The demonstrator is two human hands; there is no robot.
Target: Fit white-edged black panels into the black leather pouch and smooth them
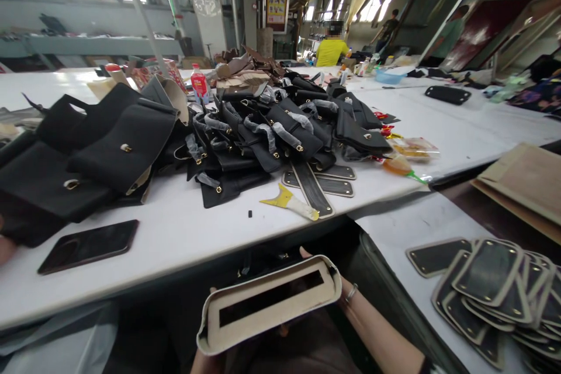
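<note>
Low in front of me, over my lap, I hold a bag body [307,298] with its beige inner side showing and a dark strip [272,298] along its middle. My left hand [207,357] grips the left end, mostly hidden behind it; only a fingertip and the wrist show. At the other end my right hand [344,285] holds on, with a fingertip above the far edge and a bracelet [351,292] on the wrist. Behind the piece, partly hidden in shadow, lies black material with small gold fittings [243,269].
Black bags with wrapped handles [263,128] heap on the white table [184,245]. A phone [90,245], a yellow-and-white tool [291,203] and black base panels [312,187] lie nearer. More panels [486,274] pile at right. Another person's hand [5,245] shows at left.
</note>
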